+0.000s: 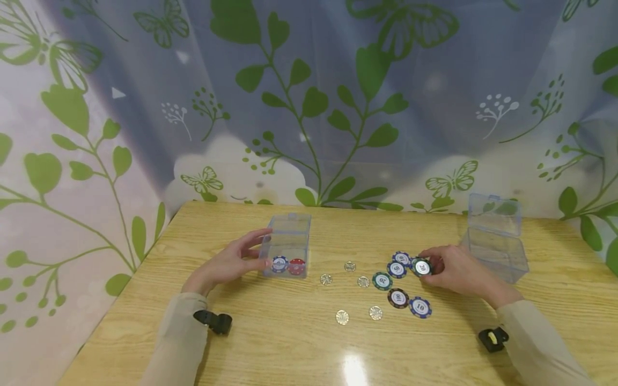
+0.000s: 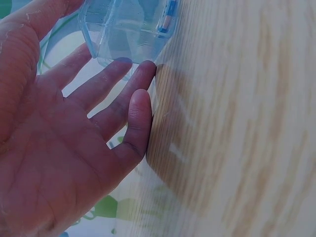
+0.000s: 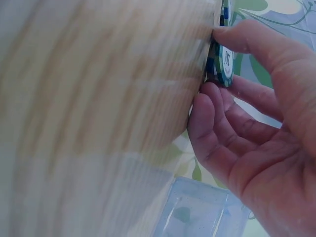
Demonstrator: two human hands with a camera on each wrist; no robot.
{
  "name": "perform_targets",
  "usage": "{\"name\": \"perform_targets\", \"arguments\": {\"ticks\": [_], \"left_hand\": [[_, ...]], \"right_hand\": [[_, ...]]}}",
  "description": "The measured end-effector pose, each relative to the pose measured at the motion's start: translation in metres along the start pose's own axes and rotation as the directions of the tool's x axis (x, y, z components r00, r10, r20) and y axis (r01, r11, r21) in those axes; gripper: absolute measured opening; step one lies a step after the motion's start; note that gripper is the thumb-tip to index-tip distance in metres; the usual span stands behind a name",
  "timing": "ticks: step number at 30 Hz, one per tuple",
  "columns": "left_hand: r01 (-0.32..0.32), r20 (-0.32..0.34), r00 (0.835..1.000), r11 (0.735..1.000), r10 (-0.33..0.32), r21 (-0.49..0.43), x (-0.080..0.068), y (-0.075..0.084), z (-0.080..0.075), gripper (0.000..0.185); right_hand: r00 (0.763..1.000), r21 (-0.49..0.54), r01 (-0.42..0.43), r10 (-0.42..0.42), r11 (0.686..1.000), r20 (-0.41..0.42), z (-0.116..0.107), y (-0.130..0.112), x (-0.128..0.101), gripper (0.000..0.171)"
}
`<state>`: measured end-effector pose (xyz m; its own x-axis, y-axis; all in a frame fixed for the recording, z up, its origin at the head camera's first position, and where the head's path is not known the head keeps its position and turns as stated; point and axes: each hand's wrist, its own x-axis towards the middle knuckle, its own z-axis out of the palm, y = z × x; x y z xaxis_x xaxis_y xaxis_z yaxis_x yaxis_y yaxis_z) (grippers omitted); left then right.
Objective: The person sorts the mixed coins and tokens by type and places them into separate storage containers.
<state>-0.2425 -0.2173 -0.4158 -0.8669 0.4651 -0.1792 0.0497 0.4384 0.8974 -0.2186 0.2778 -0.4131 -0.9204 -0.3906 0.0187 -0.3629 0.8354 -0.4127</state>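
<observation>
My left hand (image 1: 230, 264) rests against the left side of a clear plastic box (image 1: 295, 242), its lid raised at the back. In the left wrist view the fingers (image 2: 124, 64) are loosely extended, with tips right at the box. A blue chip (image 1: 279, 264) and a red chip (image 1: 296, 266) lie inside it. My right hand (image 1: 458, 271) pinches a dark green poker chip (image 1: 422, 267) marked 20 between thumb and forefinger. It overlaps blue chips (image 1: 398, 269) on the table. Another green chip (image 1: 382, 281), a dark chip (image 1: 398, 298) and a blue chip (image 1: 420, 307) lie nearby.
A second clear box (image 1: 499, 254), lid raised, stands beyond my right hand. Several small metallic coins (image 1: 363, 282) are scattered mid-table between the two boxes. The wooden table (image 1: 270, 343) ends at a patterned curtain (image 1: 338, 134) at the back and left.
</observation>
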Motion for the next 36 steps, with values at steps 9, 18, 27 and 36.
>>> {"name": "perform_targets", "arguments": {"ticks": [9,18,27,36], "left_hand": [[0.01,-0.005,1.0,1.0,-0.01,-0.002,-0.001,0.0,0.0,0.08],[0.026,-0.02,0.999,1.0,-0.026,0.006,0.001,-0.001,0.0,0.082],[0.029,-0.02,0.999,1.0,-0.029,-0.004,0.001,0.001,0.0,0.083],[0.041,-0.025,0.999,0.999,-0.041,0.0,0.001,0.001,0.001,0.081]], "right_hand": [[0.999,0.057,-0.003,0.001,0.998,0.033,-0.003,0.002,-0.003,0.04],[0.998,0.232,-0.033,0.019,0.972,0.061,-0.005,0.011,-0.005,0.038],[0.991,0.433,-0.122,0.084,0.893,0.106,-0.006,0.015,-0.007,0.036],[0.982,0.552,-0.185,0.133,0.813,0.133,-0.006,0.013,-0.005,0.043]]}}
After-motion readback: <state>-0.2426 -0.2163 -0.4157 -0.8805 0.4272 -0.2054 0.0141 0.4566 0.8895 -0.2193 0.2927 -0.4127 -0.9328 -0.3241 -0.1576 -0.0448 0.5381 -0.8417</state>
